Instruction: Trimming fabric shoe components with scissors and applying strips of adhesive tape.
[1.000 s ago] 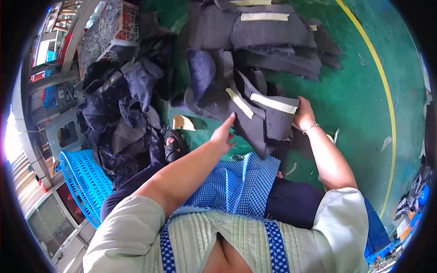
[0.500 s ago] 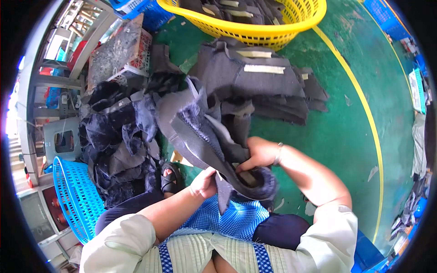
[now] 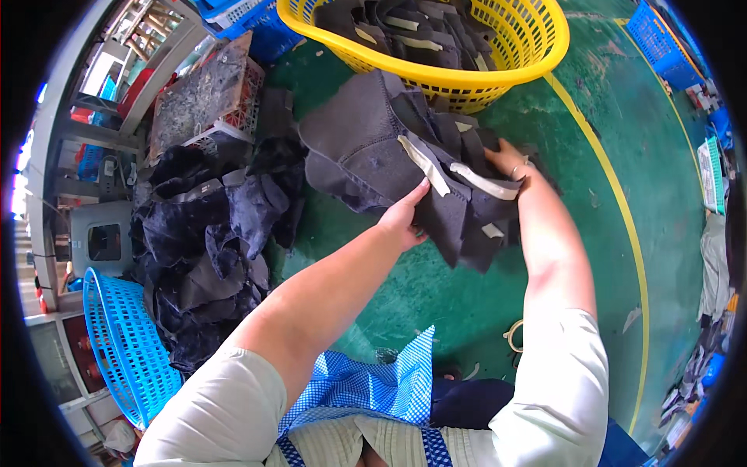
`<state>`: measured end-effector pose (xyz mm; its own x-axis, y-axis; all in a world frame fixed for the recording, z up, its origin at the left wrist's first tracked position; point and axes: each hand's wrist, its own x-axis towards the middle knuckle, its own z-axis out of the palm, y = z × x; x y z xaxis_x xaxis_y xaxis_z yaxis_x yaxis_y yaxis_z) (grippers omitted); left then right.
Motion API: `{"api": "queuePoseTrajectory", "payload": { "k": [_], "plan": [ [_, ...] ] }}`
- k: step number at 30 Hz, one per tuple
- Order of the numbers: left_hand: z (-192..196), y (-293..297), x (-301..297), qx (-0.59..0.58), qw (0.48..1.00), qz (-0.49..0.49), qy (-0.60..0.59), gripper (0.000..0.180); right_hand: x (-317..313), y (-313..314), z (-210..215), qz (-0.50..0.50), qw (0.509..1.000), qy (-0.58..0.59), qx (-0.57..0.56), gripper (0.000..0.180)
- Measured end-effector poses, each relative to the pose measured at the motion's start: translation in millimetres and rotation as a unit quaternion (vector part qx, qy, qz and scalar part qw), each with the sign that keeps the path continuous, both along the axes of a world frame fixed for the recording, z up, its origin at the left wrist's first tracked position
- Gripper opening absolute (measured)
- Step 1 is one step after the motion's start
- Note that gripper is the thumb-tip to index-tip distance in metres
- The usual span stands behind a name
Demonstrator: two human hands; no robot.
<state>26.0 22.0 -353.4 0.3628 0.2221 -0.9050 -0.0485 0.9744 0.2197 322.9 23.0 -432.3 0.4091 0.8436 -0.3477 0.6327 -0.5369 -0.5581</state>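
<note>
Both of my hands are on a loose stack of dark grey fabric pieces with seams and pale strips sewn on, in front of the yellow basket. My left hand is closed on the near edge, thumb on top beside a pale strip and fingers partly under it. My right hand reaches to the right side of the stack, its fingers partly hidden by the fabric, closed on the pieces. The stack is tilted, its near corner hanging over the green floor.
The yellow basket holds similar grey pieces. To the left lies a heap of dark fuzzy fabric, beside a blue basket and a dirty board on a crate. A beige ring-shaped thing lies near my right arm. A yellow line crosses the floor.
My hands have moved from my lap forward to the stack and now grip it. The curled fuzzy-lined piece they held is no longer distinct. The stack has shifted and tilted.
</note>
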Motion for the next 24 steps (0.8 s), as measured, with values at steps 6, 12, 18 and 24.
{"api": "queuePoseTrajectory", "payload": {
  "k": [6,12,18,24],
  "plan": [
    [-30,-11,-108,0.071,0.996,0.048,0.024,0.058,-97,-21,9,0.192,0.962,-0.021,-0.192,0.106],
    [-44,-43,-168,0.148,0.981,0.021,0.123,0.081,-173,-101,-42,0.091,0.993,0.055,0.059,0.096],
    [-42,-63,-205,0.068,0.997,0.018,0.043,0.054,-234,-139,4,-0.152,0.718,0.673,-0.088,0.064],
    [-1,-80,-215,0.053,0.996,0.06,-0.046,0.026,-234,-145,64,-0.047,0.768,0.637,-0.044,0.059]
  ]
}}
